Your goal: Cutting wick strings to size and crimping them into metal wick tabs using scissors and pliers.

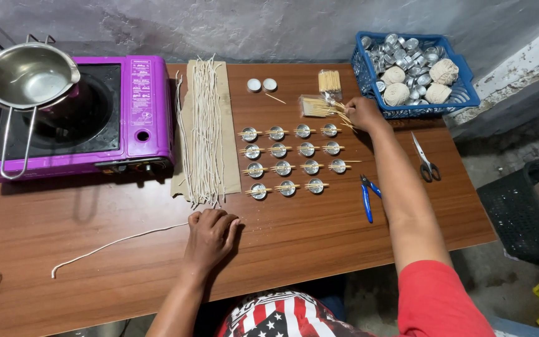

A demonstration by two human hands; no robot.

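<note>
Looking down from a head camera, a person works at a brown wooden counter (319,237). The right hand (364,113) reaches far forward, its fingers pinching a bundle of thin wooden sticks (319,107) lying just beside a blue plastic basket (463,93) of small metal cups and balls of twine. The left hand (210,232) rests palm down near the front edge, fingers curled loosely together, touching the end of a long white wick cord (110,244) that trails off to the left. Between the hands, small round metal cups (294,159) stand in neat rows, each with sticks laid across its top. Left of them, cut white wicks (204,134) lie on a strip of cardboard. A purple portable stove (145,118) carries a steel pouring pot (26,75). Blue-handled pliers (367,196) and scissors (425,159) lie to the right.
</note>
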